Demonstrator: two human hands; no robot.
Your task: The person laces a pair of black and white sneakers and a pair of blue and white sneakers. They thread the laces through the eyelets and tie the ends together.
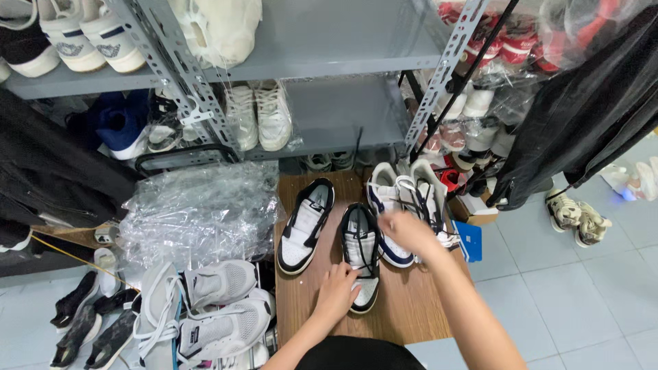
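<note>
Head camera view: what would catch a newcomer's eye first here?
Two hands working on a black-and-white sneaker on a small wooden table: the left hand presses its toe, the right hand is at its laces. Its mate lies beside it, with crumpled clear plastic further left.

There is a single view, taken from a camera worn on the person's head; it looks steeply down and slightly forward, so the wooden board (411, 301) on the floor sits just below centre and both forearms enter from the bottom edge; the left hand (336, 291) and right hand (408, 231) lie close beneath the lens, near the middle of the frame. The metal shelving (329, 55) fills the top, seen from above and in front; the wide lens bends its uprights outward; the tiled floor (582, 294) shows at the right; no second view overlaps this one.
</note>
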